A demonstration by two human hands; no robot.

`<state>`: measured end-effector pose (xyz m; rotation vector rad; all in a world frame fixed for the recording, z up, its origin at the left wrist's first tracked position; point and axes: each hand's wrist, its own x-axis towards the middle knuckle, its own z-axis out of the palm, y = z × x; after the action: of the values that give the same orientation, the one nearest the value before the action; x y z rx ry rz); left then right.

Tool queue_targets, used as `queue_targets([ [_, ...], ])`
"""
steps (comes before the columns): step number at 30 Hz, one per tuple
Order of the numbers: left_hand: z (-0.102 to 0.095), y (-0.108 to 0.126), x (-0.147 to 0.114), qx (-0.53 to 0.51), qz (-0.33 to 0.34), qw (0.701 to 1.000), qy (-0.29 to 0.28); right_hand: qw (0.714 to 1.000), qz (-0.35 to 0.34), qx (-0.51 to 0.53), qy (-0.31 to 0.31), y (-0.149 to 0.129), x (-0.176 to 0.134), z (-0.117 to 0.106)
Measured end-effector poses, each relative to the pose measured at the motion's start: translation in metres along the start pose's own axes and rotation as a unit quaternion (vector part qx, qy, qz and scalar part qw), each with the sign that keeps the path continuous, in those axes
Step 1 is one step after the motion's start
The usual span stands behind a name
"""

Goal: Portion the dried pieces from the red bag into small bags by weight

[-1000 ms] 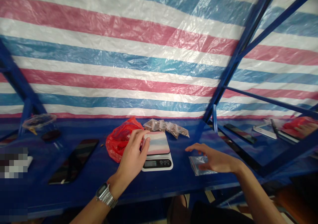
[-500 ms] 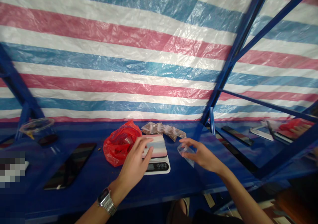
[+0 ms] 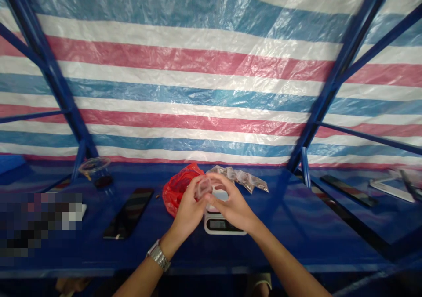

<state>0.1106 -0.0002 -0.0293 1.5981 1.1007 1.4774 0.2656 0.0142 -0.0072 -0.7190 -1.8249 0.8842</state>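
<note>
Above the kitchen scale [image 3: 208, 227], my left hand [image 3: 188, 207] and my right hand [image 3: 234, 205] meet with a small clear plastic bag [image 3: 205, 187] between them. The fingers of both hands are closed on this bag. Its contents, if any, I cannot make out. Partly hidden behind my left hand is a crumpled red plastic bag [image 3: 171, 193], its mouth open. Small clear zip bags [image 3: 245, 180] with brown contents lie in a row behind the scale. My hands cover much of the weighing plate.
A black phone or tablet [image 3: 129, 213] lies on the blue tabletop [image 3: 286, 240] to the left, near a clear plastic cup [image 3: 100, 176] with dark liquid. More phones [image 3: 347, 189] are at the right, beyond a blue metal post [image 3: 316, 117]. Striped sheeting [image 3: 198, 86] hangs behind.
My right hand has moved left from beside the scale, bringing the clear bag to my left hand, which now grips it too. The camera view has swung left.
</note>
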Motion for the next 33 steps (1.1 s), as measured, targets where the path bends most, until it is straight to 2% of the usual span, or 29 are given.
queue_targets([
  [2, -0.020, 0.005, 0.004, 0.040, -0.013, 0.998, 0.057, 0.997, -0.018, -0.064, 0.031, 0.005, 0.008, 0.008],
  [4, -0.040, 0.007, 0.005, 0.092, -0.020, 0.986, 0.140, 0.988, -0.027, -0.147, 0.043, 0.012, 0.016, 0.016],
  [7, -0.069, 0.005, 0.003, 0.197, -0.070, 0.949, 0.234, 0.960, -0.011, -0.279, 0.002, 0.025, 0.030, 0.032],
  [9, -0.085, 0.002, 0.001, 0.262, -0.118, 0.926, 0.245, 0.936, 0.006, -0.351, -0.034, 0.031, 0.038, 0.045],
  [13, -0.110, -0.004, -0.006, 0.353, -0.186, 0.897, 0.190, 0.884, 0.029, -0.462, -0.066, 0.041, 0.045, 0.067],
  [16, -0.123, -0.004, -0.009, 0.426, -0.214, 0.866, 0.154, 0.867, 0.037, -0.491, -0.079, 0.045, 0.045, 0.074],
  [19, -0.133, -0.004, -0.006, 0.510, -0.224, 0.820, 0.133, 0.871, 0.033, -0.486, -0.073, 0.046, 0.043, 0.074],
  [22, -0.139, -0.014, 0.001, 0.582, -0.186, 0.788, 0.078, 0.881, 0.035, -0.469, -0.054, 0.042, 0.043, 0.073],
  [24, -0.140, -0.024, 0.006, 0.611, -0.144, 0.778, 0.032, 0.887, 0.038, -0.458, -0.037, 0.039, 0.044, 0.073],
  [27, -0.137, -0.036, 0.011, 0.639, -0.105, 0.762, 0.001, 0.889, 0.044, -0.455, -0.017, 0.036, 0.046, 0.073],
  [33, -0.131, -0.040, 0.011, 0.652, -0.111, 0.750, -0.024, 0.889, 0.056, -0.454, -0.021, 0.039, 0.048, 0.074],
])
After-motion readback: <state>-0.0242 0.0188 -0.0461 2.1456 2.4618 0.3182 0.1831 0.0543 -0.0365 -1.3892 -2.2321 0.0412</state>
